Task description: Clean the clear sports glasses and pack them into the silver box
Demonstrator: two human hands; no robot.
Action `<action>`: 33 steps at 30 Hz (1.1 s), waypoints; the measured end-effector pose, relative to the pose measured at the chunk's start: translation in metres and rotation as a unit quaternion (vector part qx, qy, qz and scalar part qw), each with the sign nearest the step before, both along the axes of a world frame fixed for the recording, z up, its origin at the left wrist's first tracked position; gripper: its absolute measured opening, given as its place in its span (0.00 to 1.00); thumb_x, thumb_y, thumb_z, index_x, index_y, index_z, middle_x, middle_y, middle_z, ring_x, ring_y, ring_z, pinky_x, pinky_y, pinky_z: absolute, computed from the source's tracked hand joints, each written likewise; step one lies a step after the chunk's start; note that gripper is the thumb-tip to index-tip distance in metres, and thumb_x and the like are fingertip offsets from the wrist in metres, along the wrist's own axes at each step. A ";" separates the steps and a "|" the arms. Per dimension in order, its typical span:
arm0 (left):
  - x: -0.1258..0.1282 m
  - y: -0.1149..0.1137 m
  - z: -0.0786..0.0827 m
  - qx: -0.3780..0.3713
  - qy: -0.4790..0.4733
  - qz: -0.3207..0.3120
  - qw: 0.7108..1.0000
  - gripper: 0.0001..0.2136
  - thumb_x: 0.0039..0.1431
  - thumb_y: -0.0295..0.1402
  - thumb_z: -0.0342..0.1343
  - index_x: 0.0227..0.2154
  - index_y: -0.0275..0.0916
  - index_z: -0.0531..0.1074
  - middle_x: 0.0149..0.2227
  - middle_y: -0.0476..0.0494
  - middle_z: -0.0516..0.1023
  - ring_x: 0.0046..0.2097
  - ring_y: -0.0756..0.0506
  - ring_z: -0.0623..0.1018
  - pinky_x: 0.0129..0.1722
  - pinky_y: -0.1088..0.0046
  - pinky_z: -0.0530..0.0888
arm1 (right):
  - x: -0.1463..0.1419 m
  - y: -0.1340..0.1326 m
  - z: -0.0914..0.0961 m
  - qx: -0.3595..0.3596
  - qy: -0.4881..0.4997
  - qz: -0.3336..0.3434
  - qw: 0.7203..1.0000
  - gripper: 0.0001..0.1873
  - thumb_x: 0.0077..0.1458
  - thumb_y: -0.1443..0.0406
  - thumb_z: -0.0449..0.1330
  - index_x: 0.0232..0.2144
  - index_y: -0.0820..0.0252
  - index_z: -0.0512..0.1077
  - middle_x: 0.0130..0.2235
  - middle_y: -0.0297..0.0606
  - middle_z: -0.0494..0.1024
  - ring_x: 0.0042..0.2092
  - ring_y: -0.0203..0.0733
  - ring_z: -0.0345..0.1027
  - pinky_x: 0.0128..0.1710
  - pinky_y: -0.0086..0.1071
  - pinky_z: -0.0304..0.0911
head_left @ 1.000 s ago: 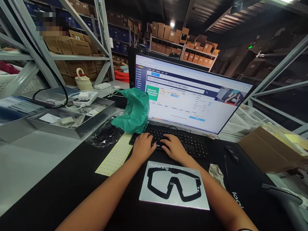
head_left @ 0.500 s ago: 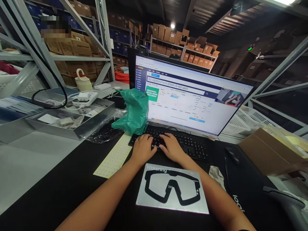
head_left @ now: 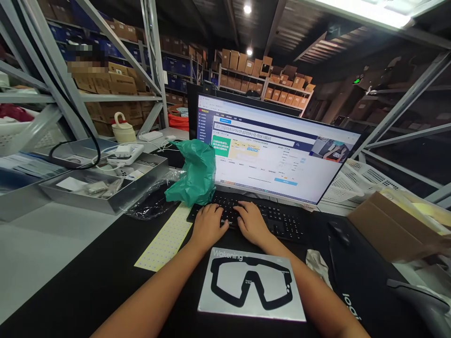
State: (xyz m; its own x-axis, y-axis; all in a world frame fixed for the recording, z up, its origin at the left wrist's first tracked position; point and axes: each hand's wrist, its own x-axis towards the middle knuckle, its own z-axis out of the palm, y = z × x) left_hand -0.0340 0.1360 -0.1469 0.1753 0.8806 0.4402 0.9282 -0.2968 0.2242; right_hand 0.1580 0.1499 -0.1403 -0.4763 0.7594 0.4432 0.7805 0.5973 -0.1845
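Observation:
Both of my hands rest on a black keyboard (head_left: 282, 220) in front of a lit monitor (head_left: 260, 155). My left hand (head_left: 209, 223) lies over the left keys, fingers stretched out and holding nothing. Over the middle keys, my right hand (head_left: 252, 221) also has its fingers apart and empty. Between my forearms a flat white box (head_left: 252, 284) printed with black goggles and the word "Wakening" lies on the black desk mat (head_left: 116, 263). A crumpled green plastic bag (head_left: 197, 171) sits at the keyboard's left end, against the screen's lower corner.
Left are a yellow sticker sheet (head_left: 165, 239), clear plastic wrap (head_left: 151, 199) and a grey tray (head_left: 105, 197) of small items. On the right lie a mouse (head_left: 339, 233), a cardboard box (head_left: 391, 230) and a dark handheld device (head_left: 419, 300). Metal posts and stocked shelves stand behind.
The camera view has tilted up slightly, so the desk sits lower in the picture. My hands stay on the keyboard with small finger shifts.

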 end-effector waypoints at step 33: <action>-0.008 0.006 -0.005 0.010 -0.049 -0.010 0.999 0.15 0.58 0.26 0.51 0.46 0.36 0.76 0.52 0.36 0.76 0.54 0.36 0.74 0.55 0.57 0.73 | 0.023 0.003 0.004 -0.048 0.052 0.014 0.997 0.22 0.50 0.80 0.53 0.33 0.56 0.83 0.56 0.44 0.74 0.61 0.51 0.61 0.60 0.50 0.61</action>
State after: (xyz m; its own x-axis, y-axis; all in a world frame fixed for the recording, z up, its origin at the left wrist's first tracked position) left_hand -0.0423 0.1415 -0.1515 0.1475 0.8680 0.4741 0.8965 -0.3199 0.3067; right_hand 0.1812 0.1529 -0.1366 -0.4529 0.7878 0.4174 0.7379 0.5940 -0.3204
